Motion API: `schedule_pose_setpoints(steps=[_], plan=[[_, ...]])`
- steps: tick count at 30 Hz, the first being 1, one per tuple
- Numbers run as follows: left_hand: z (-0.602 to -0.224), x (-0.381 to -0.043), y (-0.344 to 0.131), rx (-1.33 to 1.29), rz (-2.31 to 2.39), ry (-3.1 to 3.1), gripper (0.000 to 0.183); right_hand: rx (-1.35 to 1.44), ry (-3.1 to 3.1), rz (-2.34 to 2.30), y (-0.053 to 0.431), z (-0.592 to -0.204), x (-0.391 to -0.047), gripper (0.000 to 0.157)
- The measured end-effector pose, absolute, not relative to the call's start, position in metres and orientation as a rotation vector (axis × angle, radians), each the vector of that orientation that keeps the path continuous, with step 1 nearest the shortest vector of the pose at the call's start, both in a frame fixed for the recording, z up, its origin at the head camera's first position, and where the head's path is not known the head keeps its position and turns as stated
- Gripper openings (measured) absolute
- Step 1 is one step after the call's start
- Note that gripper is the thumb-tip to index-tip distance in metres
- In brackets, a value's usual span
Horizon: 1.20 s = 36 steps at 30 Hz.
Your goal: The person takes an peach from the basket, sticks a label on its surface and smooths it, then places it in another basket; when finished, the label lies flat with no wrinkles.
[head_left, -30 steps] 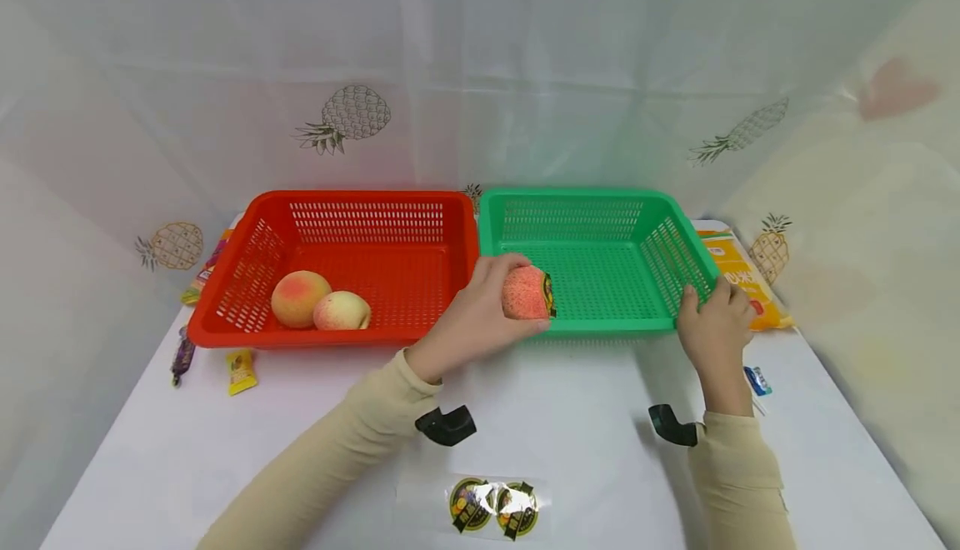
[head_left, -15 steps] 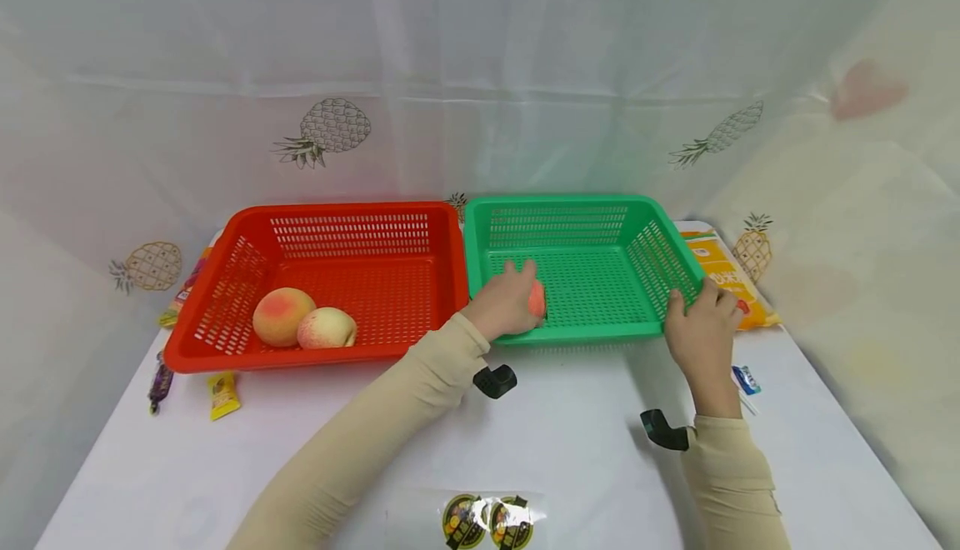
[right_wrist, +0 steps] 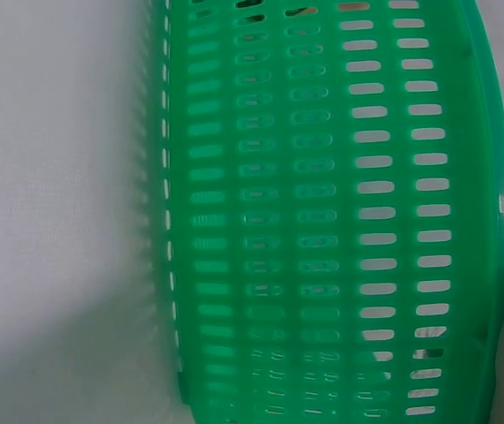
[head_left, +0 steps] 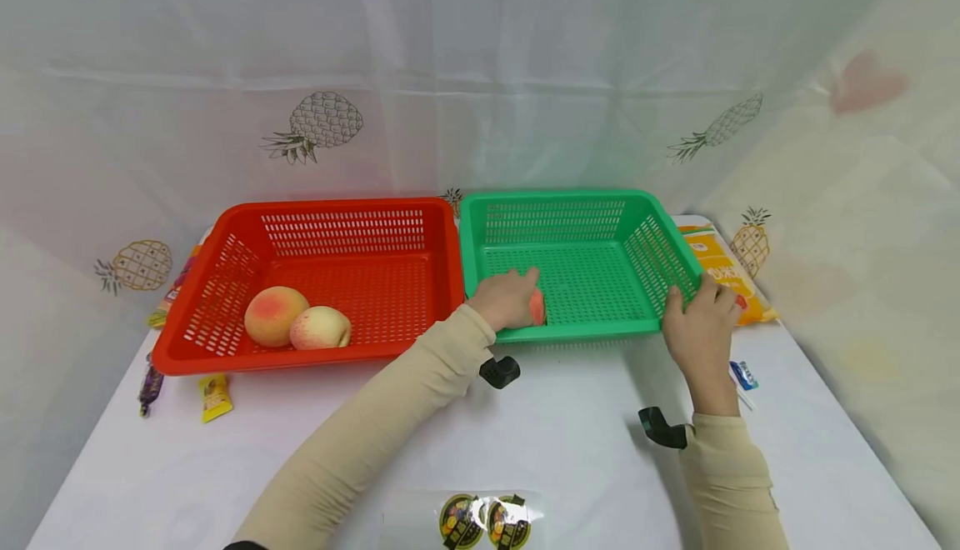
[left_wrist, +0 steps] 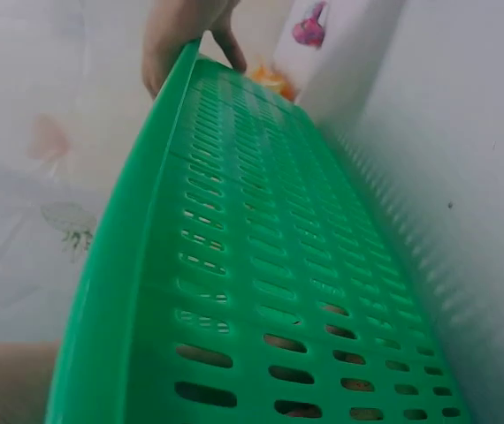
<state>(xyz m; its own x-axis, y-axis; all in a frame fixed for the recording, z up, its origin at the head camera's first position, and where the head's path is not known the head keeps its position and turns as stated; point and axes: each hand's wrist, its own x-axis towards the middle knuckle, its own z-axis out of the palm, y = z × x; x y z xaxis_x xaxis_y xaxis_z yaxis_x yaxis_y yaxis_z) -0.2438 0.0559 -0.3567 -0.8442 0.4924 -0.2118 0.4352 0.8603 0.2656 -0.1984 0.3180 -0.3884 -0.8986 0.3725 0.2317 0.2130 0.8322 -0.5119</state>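
Observation:
In the head view my left hand (head_left: pixel 506 300) reaches over the front rim into the near left corner of the green basket (head_left: pixel 570 333). It holds a coral-red peach (head_left: pixel 537 307) low in there, mostly hidden behind the hand. My right hand (head_left: pixel 699 329) grips the basket's rim at the near right corner, thumb on the inside and fingers over the edge. The left wrist view looks along the slotted front wall (left_wrist: pixel 234 194), with the right hand (left_wrist: pixel 181 40) at the far end. Slotted green wall (right_wrist: pixel 314 212) fills most of the right wrist view.
A red basket (head_left: pixel 300 360) stands against the green one at left, holding an orange-pink peach (head_left: pixel 274 315) and a pale peach (head_left: pixel 321 328). Wrapped sweets, such as the yellow one (head_left: pixel 216 397), lie around. An orange packet (head_left: pixel 723 271) is at right. A sticker sheet (head_left: pixel 483 521) lies in front.
My left hand has moved right and down with the peach, from above the green basket's front rim into its corner. The right hand keeps its grip on the rim. The head view has shifted slightly.

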Motion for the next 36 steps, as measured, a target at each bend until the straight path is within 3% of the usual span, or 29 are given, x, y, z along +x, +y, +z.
schedule_pose_setpoints(steps=[13,18,23,26,36], plan=[[-0.349,-0.241,0.055,0.613,0.212,2.82,0.061,-0.437,-2.681,0.718,0.314,-0.388,-0.202,0.06],[-0.32,-0.223,0.038,0.6,0.357,2.851,0.067,-0.452,-2.689,0.741,0.315,-0.388,-0.2,0.061],[-0.267,-0.181,-0.022,0.619,0.624,2.949,0.07,-0.469,-2.698,0.74,0.318,-0.388,-0.197,0.061],[-0.257,-0.159,-0.076,0.53,0.66,3.033,0.072,-0.465,-2.707,0.745,0.317,-0.388,-0.196,0.062],[-0.33,-0.124,-0.226,0.068,0.839,3.433,0.081,-0.485,-2.733,0.695,0.312,-0.377,-0.194,0.066]])
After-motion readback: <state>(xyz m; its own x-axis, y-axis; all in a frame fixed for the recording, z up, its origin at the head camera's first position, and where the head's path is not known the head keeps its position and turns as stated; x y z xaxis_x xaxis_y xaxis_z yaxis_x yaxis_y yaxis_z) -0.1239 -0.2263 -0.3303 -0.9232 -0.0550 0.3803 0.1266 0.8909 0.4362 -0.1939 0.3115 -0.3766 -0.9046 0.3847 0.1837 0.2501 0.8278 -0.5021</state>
